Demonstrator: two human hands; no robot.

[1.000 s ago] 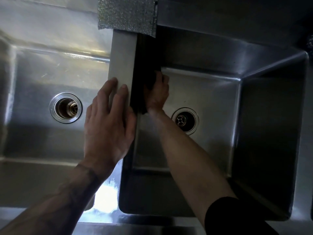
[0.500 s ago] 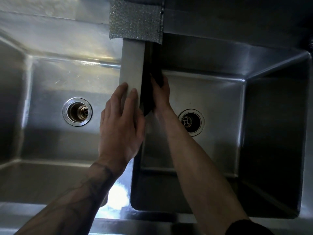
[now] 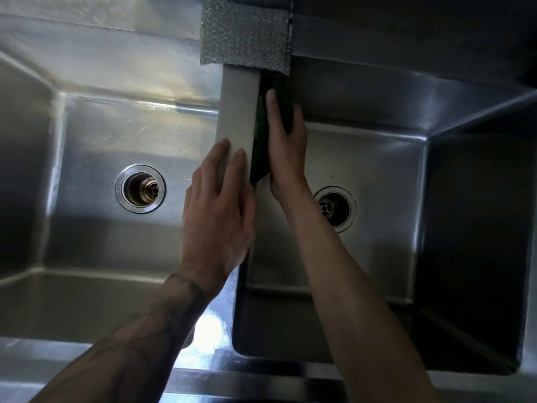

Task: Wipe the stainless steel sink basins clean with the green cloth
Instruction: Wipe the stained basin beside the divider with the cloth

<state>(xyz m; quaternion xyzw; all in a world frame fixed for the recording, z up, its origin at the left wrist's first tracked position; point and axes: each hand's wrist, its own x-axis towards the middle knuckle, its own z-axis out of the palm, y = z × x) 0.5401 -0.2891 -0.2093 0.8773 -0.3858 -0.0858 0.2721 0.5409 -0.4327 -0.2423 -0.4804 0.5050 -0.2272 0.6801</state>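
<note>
The left hand lies flat on the divider between the two basins, fingers straight, gripping nothing. The right hand is down in the right basin, thumb and fingers wrapped round the cloth and pressing it against the divider's wall, up near the back corner. The cloth sits squeezed between palm and steel, apart from the drain. A grey textured pad covers the divider's far end.

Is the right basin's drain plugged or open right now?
Open. The right drain shows its dark hole and metal crosspiece, with no stopper seated in it. No pooled water is visible on the floor of the right basin.
</note>
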